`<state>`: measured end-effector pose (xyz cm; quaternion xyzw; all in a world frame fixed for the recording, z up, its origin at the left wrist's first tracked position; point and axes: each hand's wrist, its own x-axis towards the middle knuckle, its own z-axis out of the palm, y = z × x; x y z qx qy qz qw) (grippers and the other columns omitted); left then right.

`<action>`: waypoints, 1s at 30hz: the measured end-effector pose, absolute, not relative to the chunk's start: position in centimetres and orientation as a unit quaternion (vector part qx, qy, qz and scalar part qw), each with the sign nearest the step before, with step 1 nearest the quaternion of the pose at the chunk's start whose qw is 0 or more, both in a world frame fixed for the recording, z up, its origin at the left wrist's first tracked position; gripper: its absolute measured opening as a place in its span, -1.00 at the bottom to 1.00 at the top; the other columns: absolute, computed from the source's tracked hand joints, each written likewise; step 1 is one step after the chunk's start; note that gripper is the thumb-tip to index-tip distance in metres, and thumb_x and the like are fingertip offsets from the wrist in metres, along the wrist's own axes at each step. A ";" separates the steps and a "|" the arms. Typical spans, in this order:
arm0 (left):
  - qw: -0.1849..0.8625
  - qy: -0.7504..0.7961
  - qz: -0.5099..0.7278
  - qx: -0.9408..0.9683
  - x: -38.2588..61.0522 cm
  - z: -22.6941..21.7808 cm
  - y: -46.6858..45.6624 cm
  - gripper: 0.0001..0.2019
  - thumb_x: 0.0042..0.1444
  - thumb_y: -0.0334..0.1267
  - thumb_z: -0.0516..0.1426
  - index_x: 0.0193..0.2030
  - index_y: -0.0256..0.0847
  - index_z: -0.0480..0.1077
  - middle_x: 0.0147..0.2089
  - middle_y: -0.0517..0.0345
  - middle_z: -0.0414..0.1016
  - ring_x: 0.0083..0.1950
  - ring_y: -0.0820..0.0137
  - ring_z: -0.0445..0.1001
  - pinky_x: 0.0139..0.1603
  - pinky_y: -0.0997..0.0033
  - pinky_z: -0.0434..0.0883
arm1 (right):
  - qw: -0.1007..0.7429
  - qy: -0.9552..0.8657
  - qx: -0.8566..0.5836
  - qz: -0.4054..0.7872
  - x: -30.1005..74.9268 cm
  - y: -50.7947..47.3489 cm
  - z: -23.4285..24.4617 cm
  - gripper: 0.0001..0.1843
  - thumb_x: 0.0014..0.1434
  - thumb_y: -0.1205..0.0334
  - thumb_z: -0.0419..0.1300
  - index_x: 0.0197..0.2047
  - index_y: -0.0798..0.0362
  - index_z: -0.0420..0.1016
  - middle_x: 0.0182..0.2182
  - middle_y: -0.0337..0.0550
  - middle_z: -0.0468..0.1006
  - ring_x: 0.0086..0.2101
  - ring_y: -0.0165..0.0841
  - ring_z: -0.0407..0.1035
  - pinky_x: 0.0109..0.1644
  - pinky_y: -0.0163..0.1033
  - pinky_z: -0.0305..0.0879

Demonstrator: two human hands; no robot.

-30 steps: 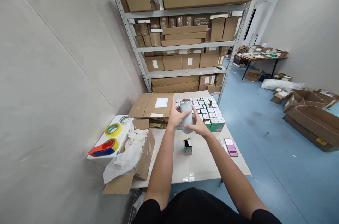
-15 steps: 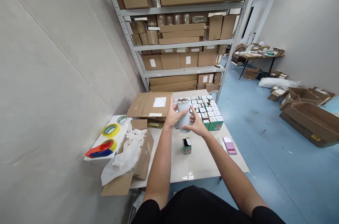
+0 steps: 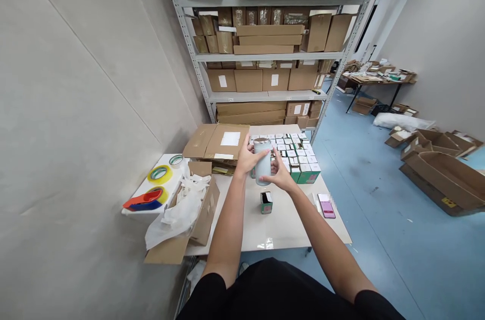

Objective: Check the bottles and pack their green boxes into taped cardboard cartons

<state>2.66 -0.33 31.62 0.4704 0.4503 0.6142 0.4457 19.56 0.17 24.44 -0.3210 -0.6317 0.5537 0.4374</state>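
Note:
Between my two hands, a pale blue-grey tumbler (image 3: 262,166) with a metallic-looking top is held upright above the table (image 3: 242,231). My left hand (image 3: 248,158) wraps its left side, thumb across the front. From the right, my right hand (image 3: 281,173) grips its lower part, with the thumb near the base. Below the tumbler stands a small green box (image 3: 266,204) with its top open and a dark inside. Behind my hands sit several rows of small green and white boxes (image 3: 307,173), partly hidden by my right hand and the tumbler.
Flattened cardboard (image 3: 215,141) lies at the back left. An open carton (image 3: 206,214) with white bags stands at the left, beside tape rolls (image 3: 159,174) and a red-and-blue tape dispenser (image 3: 146,200). A phone (image 3: 326,206) lies at the right. Shelving (image 3: 265,96) with cartons rises behind.
The camera view has shifted slightly, moving the shelf up and right in the picture. Both hands keep their hold on the tumbler, which tilts a little differently, its top showing less.

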 end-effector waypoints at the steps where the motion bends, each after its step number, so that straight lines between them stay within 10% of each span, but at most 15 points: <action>1: 0.451 0.439 0.621 0.467 2.6 31.6 -0.3 0.24 -0.09 -0.14 0.52 0.61 -0.07 -0.13 0.16 -0.08 0.58 0.10 0.18 0.58 0.16 0.13 0.54 | 0.429 -0.628 -0.306 0.573 19.6 0.2 24.4 0.53 -0.15 0.11 0.59 0.61 -0.17 -0.38 -0.04 -0.13 0.55 -0.12 -0.24 0.50 0.09 0.00 0.46; 30: 0.319 0.600 0.540 0.497 0.6 26.4 1.3 -0.17 -0.07 -0.16 0.46 0.37 -0.15 0.36 0.05 -0.01 0.62 -0.01 0.23 0.61 0.12 0.24 0.50 | 0.352 -0.653 -0.379 0.553 19.7 1.6 17.5 0.45 -0.13 0.16 0.55 0.60 -0.23 -0.28 0.06 -0.07 0.50 -0.03 -0.19 0.45 0.01 -0.04 0.47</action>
